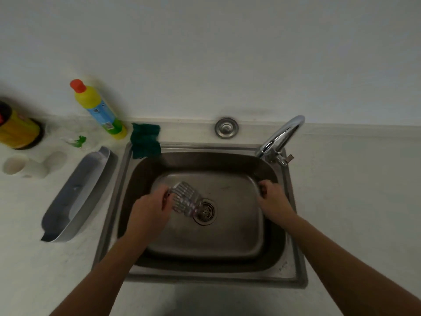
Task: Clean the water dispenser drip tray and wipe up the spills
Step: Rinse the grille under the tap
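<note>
A person is standing at a metal sink [268, 254] and both bare arms are reaching down into it. The left hand [149, 209] is holding a clear slotted grate [185, 198] by one end, with the fingers closed around it. The grate is looking a bit blurry, and its far end is hanging just over the drain [205, 210] in the middle of the sink. The right hand [272, 198] is resting near the right wall of the sink with its fingers curled in. I cannot tell if it is holding anything.

The grey drip tray [77, 197] is lying on the white counter [353, 179], just left of the sink. It is looking empty inside.

A green cloth [145, 140] is hanging over the back left corner of the sink. A yellow bottle [99, 109] with a red cap is standing behind it, by the wall. A dark jar [17, 127] with a yellow label is sitting at the far left. A white cup [16, 166] is lying on its side near the jar, and its inside is looking empty. The shiny tap [281, 137] is sitting at the back right corner of the sink.
</note>
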The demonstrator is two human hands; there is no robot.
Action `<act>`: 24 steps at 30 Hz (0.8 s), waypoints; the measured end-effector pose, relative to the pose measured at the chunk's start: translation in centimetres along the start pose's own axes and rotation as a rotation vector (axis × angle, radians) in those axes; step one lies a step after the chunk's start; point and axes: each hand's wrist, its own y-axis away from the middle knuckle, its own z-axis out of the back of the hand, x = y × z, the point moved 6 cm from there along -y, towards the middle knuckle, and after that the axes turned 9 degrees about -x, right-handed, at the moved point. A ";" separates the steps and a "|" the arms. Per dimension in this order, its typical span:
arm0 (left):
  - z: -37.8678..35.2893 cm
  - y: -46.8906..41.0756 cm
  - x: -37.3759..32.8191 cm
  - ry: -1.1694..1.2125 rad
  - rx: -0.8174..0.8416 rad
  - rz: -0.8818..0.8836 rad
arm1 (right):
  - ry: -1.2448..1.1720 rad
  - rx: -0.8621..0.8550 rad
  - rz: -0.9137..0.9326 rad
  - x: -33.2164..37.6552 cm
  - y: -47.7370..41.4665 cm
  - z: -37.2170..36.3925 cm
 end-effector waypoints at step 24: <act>1.2 5.5 5.4 0.129 -0.114 0.316 | 0.171 0.065 0.294 1.5 9.7 -3.3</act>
